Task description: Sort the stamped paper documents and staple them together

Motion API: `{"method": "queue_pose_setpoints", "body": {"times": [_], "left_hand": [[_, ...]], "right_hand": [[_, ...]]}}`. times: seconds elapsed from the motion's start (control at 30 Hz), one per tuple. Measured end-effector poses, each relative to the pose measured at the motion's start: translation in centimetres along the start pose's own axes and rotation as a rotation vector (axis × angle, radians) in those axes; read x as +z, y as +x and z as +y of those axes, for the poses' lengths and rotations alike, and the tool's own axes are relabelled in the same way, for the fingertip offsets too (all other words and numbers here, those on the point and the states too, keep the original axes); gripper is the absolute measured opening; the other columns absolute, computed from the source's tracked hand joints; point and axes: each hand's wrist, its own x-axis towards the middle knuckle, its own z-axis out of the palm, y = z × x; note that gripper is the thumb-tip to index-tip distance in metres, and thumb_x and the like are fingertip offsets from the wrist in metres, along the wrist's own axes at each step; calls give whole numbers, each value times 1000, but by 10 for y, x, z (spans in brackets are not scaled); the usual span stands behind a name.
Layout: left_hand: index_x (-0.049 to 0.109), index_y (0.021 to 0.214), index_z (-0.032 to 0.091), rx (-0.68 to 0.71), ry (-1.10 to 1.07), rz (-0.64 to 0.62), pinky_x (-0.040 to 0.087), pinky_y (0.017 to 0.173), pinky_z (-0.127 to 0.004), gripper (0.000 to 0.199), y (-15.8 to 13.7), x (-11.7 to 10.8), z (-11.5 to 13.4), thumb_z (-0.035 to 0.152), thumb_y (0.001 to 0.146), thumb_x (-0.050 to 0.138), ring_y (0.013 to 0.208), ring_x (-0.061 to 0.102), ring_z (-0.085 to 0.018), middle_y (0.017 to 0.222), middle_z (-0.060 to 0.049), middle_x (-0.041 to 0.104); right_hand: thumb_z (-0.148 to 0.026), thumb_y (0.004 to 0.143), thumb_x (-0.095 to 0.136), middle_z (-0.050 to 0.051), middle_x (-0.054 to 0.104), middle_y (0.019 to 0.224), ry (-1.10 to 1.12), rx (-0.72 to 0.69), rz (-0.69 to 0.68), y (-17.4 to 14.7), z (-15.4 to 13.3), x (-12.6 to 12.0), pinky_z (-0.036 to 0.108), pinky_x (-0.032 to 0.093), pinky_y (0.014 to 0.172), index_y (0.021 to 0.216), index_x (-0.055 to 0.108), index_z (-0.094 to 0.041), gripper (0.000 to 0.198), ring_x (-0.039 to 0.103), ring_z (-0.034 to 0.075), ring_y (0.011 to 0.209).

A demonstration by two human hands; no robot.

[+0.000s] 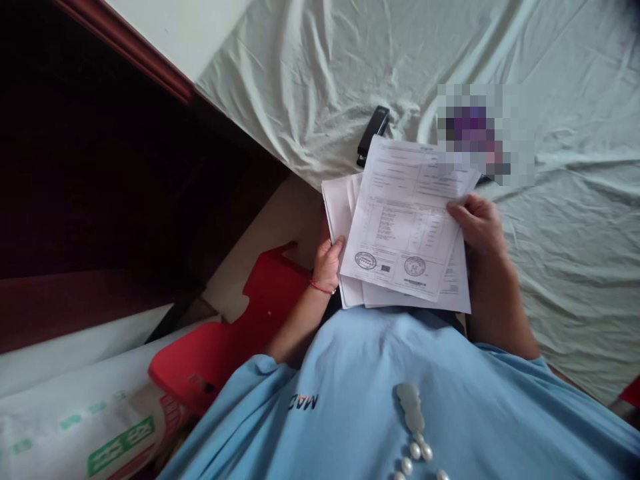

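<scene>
A loose stack of printed papers (400, 227) is held over my lap between both hands. The top sheet bears a table of text and two round stamps, and the sheets beneath fan out to the left and below. My left hand (327, 263), with a red string bracelet on its wrist, pinches the stack's left edge. On the right side, my right hand (480, 223) grips the papers with the thumb on top and the fingers behind, partly hidden. A black stapler (373, 135) lies on the pale cloth just beyond the papers' top edge.
A wrinkled pale green cloth (565, 267) covers the surface ahead and right. Beyond the papers, a pixelated patch (480, 133) hides a purple object. To my left stand a red plastic chair (225, 347), a white printed sack (75, 413) and dark furniture (100, 153).
</scene>
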Motion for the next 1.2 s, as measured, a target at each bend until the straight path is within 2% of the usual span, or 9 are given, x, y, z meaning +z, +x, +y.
{"method": "queue_pose_setpoints", "body": {"times": [0.33,0.57,0.7,0.83,1.0,1.1,1.2], "left_hand": [[81,87,18,20,-8,0,63,83,-35,59,0,-2,-2,59,52,105,90,83,-28,83,-5,85],[82,92,18,13,-9,-45,64,96,-42,61,-1,3,-2,56,51,107,100,84,-31,89,-6,86],[81,89,19,22,-15,-28,65,96,-43,63,-1,5,-3,53,45,110,101,84,-32,87,-6,86],[81,87,20,18,-11,-25,65,90,-41,63,-1,5,-2,48,40,111,96,84,-32,81,-4,85],[81,85,19,8,35,-17,65,90,-41,60,-1,7,0,42,39,111,100,84,-33,79,-4,84],[82,88,20,13,57,-38,64,89,-39,60,0,4,-2,44,41,111,97,84,-31,81,-3,84],[83,91,21,22,78,-71,63,84,-36,57,1,-1,-6,55,52,107,90,83,-27,83,-2,85]], "right_hand": [[-35,81,82,1,78,83,34,-22,11,2,4,-1,31,57,58,89,81,-30,10,71,20,70],[-36,80,83,3,77,81,-40,-24,-4,0,-4,3,31,58,60,86,80,-27,11,71,19,71],[-37,79,85,1,79,84,-95,-60,26,1,0,4,27,57,57,92,81,-27,16,70,17,72],[-43,77,90,-1,79,83,-62,-25,19,1,5,3,27,59,53,99,79,-28,29,70,17,65],[-48,77,94,2,83,95,-70,-85,-29,1,6,0,30,65,62,102,78,-28,36,77,20,77],[-49,76,96,3,83,97,-73,-74,-74,3,7,-1,34,67,65,105,77,-29,40,78,23,81],[-46,75,96,3,84,100,-73,-71,-93,3,7,-1,38,69,70,107,77,-30,40,80,25,85]]}}
